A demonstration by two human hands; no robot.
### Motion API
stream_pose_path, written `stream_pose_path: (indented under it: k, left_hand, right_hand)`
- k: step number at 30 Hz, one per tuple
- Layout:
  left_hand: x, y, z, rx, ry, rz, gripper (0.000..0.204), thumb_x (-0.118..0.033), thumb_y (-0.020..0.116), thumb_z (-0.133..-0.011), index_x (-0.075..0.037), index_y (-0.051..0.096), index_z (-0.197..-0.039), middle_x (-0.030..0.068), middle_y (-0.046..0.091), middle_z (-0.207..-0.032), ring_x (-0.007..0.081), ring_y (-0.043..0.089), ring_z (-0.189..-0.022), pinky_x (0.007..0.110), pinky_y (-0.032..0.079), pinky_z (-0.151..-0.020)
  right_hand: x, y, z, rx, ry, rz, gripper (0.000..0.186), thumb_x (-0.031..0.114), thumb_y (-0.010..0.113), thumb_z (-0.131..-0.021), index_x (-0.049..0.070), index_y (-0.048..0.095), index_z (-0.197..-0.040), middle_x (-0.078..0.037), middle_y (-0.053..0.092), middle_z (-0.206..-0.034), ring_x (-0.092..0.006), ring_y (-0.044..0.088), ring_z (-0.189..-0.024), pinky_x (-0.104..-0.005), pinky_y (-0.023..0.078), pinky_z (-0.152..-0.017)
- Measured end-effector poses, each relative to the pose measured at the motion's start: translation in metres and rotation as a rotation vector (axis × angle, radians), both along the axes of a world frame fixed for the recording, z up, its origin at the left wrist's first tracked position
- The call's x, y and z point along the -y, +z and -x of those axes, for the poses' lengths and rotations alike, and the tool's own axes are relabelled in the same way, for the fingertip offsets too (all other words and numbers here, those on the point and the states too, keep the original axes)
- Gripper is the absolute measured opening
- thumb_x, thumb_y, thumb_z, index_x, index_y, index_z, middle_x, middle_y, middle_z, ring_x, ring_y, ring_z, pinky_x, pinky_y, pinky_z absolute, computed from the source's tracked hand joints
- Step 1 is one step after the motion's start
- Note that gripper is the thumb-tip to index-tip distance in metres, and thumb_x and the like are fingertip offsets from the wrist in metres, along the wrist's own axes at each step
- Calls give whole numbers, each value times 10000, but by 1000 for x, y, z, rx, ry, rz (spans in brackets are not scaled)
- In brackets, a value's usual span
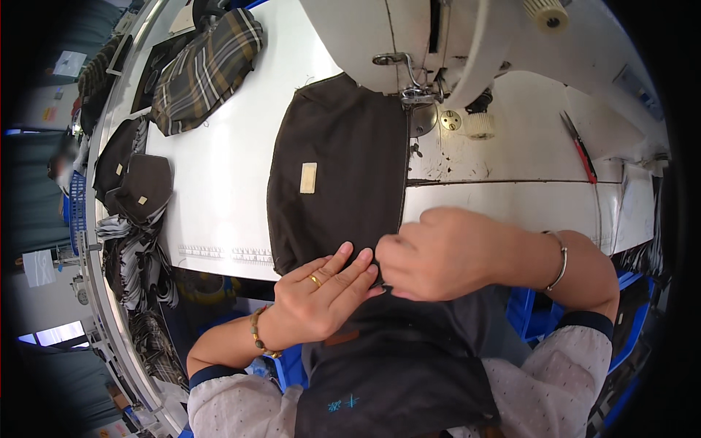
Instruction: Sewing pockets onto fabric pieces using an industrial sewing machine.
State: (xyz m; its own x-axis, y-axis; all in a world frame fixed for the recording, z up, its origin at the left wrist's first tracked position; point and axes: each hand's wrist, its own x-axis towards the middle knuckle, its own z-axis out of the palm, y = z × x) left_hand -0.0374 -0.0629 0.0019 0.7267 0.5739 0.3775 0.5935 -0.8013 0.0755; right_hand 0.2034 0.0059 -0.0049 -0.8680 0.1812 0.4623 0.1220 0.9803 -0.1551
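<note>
A dark brown fabric panel [343, 139] with a small cream label [309, 178] lies flat on the white sewing table. Its upper right edge reaches the presser foot [421, 95] of the sewing machine. My left hand [321, 293] lies on the panel's near edge with its fingers stretched out, pressing it down. Right beside it, my right hand [442, 255] is closed, its fingertips pinching the near right corner of the panel. What else may be between those fingertips is hidden.
Red-handled snips [580, 150] lie right of the machine [511, 44]. A plaid fabric piece [208, 73] is at the far left, with dark labelled pieces [142, 179] below it. A printed ruler strip [226, 254] runs along the table's near edge. Blue bins [529, 314] stand underneath.
</note>
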Motion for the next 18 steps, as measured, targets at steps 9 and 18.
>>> stream_pose_path:
  k: [9,18]
  left_hand:
    - [-17,35,1,81,-26,424,238,-105,790,-788,-20,749,-1007,117,764,-1046,285,755,-955,339,620,-790]
    - [-38,5,-28,-88,39,264,508,-230,726,-854,-148,646,-1349,112,568,-1433,340,540,-1326,589,391,-1077]
  right_hand:
    - [24,-9,11,-105,-59,-336,158,159,679,-681,19,616,-646,-80,551,-615,-155,521,-518,-257,393,-446]
    - [32,-4,7,-14,-94,-418,205,190,621,-644,-12,639,-672,-165,620,-647,-166,560,-528,-238,361,-440]
